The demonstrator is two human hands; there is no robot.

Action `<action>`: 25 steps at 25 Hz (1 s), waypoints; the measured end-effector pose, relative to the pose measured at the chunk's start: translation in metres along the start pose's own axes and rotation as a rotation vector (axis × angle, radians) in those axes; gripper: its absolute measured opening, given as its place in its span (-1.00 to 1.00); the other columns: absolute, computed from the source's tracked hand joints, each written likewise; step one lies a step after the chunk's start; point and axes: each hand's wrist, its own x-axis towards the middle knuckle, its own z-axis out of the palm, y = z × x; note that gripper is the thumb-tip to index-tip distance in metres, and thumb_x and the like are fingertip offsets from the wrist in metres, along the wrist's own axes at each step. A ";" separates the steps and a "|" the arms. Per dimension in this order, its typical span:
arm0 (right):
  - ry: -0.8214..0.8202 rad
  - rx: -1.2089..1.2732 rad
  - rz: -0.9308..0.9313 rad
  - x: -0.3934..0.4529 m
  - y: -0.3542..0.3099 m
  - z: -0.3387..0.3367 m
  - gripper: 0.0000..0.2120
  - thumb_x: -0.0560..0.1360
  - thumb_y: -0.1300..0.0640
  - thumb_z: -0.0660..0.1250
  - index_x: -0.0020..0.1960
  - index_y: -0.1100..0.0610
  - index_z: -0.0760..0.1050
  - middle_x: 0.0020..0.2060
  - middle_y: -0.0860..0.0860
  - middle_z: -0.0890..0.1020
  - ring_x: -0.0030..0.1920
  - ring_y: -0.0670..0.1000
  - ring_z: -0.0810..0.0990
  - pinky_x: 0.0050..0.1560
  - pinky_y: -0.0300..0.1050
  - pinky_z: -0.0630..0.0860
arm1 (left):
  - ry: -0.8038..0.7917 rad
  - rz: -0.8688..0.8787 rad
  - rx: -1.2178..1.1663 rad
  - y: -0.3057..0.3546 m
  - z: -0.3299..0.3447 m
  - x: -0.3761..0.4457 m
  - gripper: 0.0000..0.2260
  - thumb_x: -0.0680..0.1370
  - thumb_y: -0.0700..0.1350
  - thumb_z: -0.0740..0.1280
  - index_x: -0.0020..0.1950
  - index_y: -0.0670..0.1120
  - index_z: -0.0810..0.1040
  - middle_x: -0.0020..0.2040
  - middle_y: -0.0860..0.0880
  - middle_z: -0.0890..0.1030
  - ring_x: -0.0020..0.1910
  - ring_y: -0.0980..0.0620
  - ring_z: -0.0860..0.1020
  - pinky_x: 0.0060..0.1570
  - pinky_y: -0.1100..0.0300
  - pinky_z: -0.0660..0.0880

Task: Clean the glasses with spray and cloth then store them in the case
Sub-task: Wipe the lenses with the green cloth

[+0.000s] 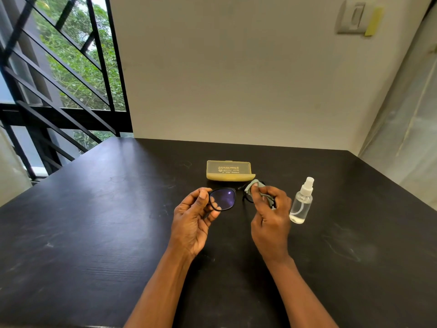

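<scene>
Black-framed glasses are held above the black table. My left hand pinches the frame at the left lens's outer edge. My right hand presses a small grey cloth over the right lens, which the cloth and fingers mostly hide. A yellow glasses case lies shut just beyond the glasses. A clear spray bottle with a white nozzle stands upright right of my right hand, close to it but apart.
A beige wall rises behind the table's far edge. A window with black bars is at the left, past the table's left edge. A pale curtain hangs at the right.
</scene>
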 end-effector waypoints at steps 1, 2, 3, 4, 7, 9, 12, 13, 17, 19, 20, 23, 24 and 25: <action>-0.008 0.000 -0.021 -0.001 -0.001 0.001 -0.63 0.42 0.32 0.12 0.14 0.24 0.57 0.07 0.04 0.37 0.03 0.05 0.40 0.09 -0.30 0.36 | -0.001 0.003 -0.002 0.000 0.000 0.000 -0.88 0.40 -0.16 0.29 -0.18 -0.11 0.63 -0.38 -0.07 0.62 -0.42 0.09 0.59 -0.43 0.28 0.58; -0.016 0.009 -0.038 -0.002 -0.001 0.001 -0.64 0.42 0.34 0.14 0.13 0.24 0.58 0.07 0.04 0.38 0.04 0.03 0.39 0.10 -0.30 0.37 | 0.000 0.007 -0.003 0.000 0.000 0.000 -0.88 0.40 -0.16 0.29 -0.18 -0.11 0.63 -0.38 -0.07 0.62 -0.42 0.09 0.59 -0.43 0.28 0.58; -0.023 0.020 -0.049 -0.003 -0.002 0.001 -0.65 0.41 0.38 0.18 0.12 0.23 0.58 0.07 0.03 0.38 0.04 0.02 0.39 0.10 -0.29 0.38 | 0.002 0.010 -0.002 0.000 0.000 0.000 -0.88 0.40 -0.16 0.29 -0.17 -0.12 0.62 -0.38 -0.07 0.62 -0.42 0.09 0.59 -0.43 0.29 0.58; -0.030 0.025 -0.052 -0.003 -0.002 0.001 -0.63 0.38 0.42 0.22 0.11 0.22 0.59 0.07 0.02 0.38 0.04 0.02 0.39 0.08 -0.28 0.41 | 0.004 0.013 0.001 0.000 0.000 0.000 -0.88 0.41 -0.16 0.29 -0.17 -0.12 0.61 -0.38 -0.07 0.62 -0.43 0.09 0.59 -0.43 0.29 0.58; -0.042 0.028 -0.050 -0.006 -0.001 -0.002 -0.64 0.37 0.40 0.22 0.09 0.21 0.60 0.07 0.01 0.39 0.04 0.02 0.40 0.01 -0.26 0.48 | 0.009 0.021 0.003 0.000 0.000 0.000 -0.88 0.40 -0.16 0.29 -0.17 -0.11 0.61 -0.38 -0.06 0.62 -0.43 0.09 0.59 -0.44 0.29 0.57; -0.041 0.046 -0.041 -0.007 -0.002 -0.004 -0.67 0.41 0.31 0.17 0.08 0.21 0.60 0.07 0.01 0.39 0.04 0.02 0.40 0.06 -0.24 0.46 | 0.026 0.025 -0.008 0.001 -0.001 0.001 -0.88 0.40 -0.15 0.30 -0.18 -0.11 0.62 -0.38 -0.06 0.62 -0.43 0.09 0.59 -0.45 0.29 0.57; -0.026 0.059 0.003 -0.006 0.001 -0.006 -0.71 0.39 0.37 0.26 0.06 0.23 0.61 0.04 0.01 0.41 0.03 0.03 0.44 0.09 -0.24 0.44 | 0.042 0.034 -0.026 0.002 -0.002 0.002 -0.88 0.39 -0.14 0.30 -0.19 -0.10 0.64 -0.37 -0.06 0.63 -0.43 0.09 0.59 -0.44 0.29 0.57; -0.026 0.056 0.034 -0.006 0.002 -0.007 -0.69 0.36 0.41 0.28 0.05 0.24 0.61 0.04 0.03 0.42 0.03 0.06 0.47 0.09 -0.27 0.44 | 0.042 0.039 -0.025 0.002 -0.003 0.002 -0.88 0.39 -0.14 0.31 -0.18 -0.10 0.63 -0.37 -0.06 0.63 -0.43 0.09 0.59 -0.43 0.29 0.57; -0.007 0.106 0.218 -0.004 0.004 -0.011 -0.65 0.34 0.39 0.22 0.07 0.26 0.60 -0.04 0.18 0.52 -0.01 0.09 0.52 0.11 -0.46 0.38 | 0.035 0.075 0.002 0.002 -0.003 0.002 -0.87 0.39 -0.13 0.31 -0.13 -0.11 0.60 -0.37 -0.03 0.62 -0.40 0.10 0.59 -0.38 0.29 0.58; 0.046 0.174 0.292 -0.002 0.003 -0.013 -0.68 0.35 0.39 0.21 0.04 0.29 0.61 -0.08 0.17 0.52 -0.03 -0.10 0.49 0.08 -0.52 0.37 | 0.046 0.081 -0.010 0.002 -0.004 0.002 -0.87 0.39 -0.13 0.31 -0.11 -0.11 0.59 -0.36 -0.02 0.62 -0.39 0.10 0.59 -0.35 0.28 0.59; 0.068 0.211 0.331 0.000 0.003 -0.014 -0.70 0.36 0.41 0.22 0.02 0.29 0.62 -0.10 0.14 0.52 -0.05 -0.18 0.49 0.06 -0.54 0.36 | 0.051 0.081 -0.020 0.002 -0.004 0.003 -0.86 0.39 -0.13 0.31 -0.10 -0.11 0.59 -0.36 -0.01 0.63 -0.38 0.10 0.59 -0.34 0.28 0.59; -0.025 0.381 0.506 0.004 0.001 -0.025 -0.66 0.41 0.52 0.24 -0.03 0.17 0.62 -0.13 0.00 0.53 -0.05 -0.29 0.52 0.01 -0.52 0.40 | 0.054 0.081 -0.042 0.003 -0.005 0.003 -0.86 0.39 -0.13 0.31 -0.09 -0.11 0.58 -0.35 -0.01 0.63 -0.37 0.10 0.60 -0.32 0.27 0.59; -0.077 0.430 0.537 0.002 -0.001 -0.027 -0.63 0.41 0.54 0.23 -0.05 0.13 0.62 -0.12 -0.01 0.54 -0.05 -0.26 0.54 0.00 -0.50 0.42 | 0.056 0.083 -0.043 0.003 -0.005 0.004 -0.86 0.39 -0.13 0.31 -0.09 -0.11 0.58 -0.35 -0.01 0.63 -0.37 0.10 0.60 -0.32 0.27 0.60; -0.121 0.462 0.535 0.000 -0.003 -0.029 -0.62 0.41 0.54 0.23 -0.06 0.12 0.62 -0.11 0.01 0.55 -0.06 -0.24 0.55 -0.01 -0.48 0.44 | 0.057 0.084 -0.044 0.003 -0.004 0.004 -0.86 0.40 -0.14 0.30 -0.08 -0.11 0.58 -0.35 -0.01 0.63 -0.37 0.11 0.60 -0.30 0.27 0.60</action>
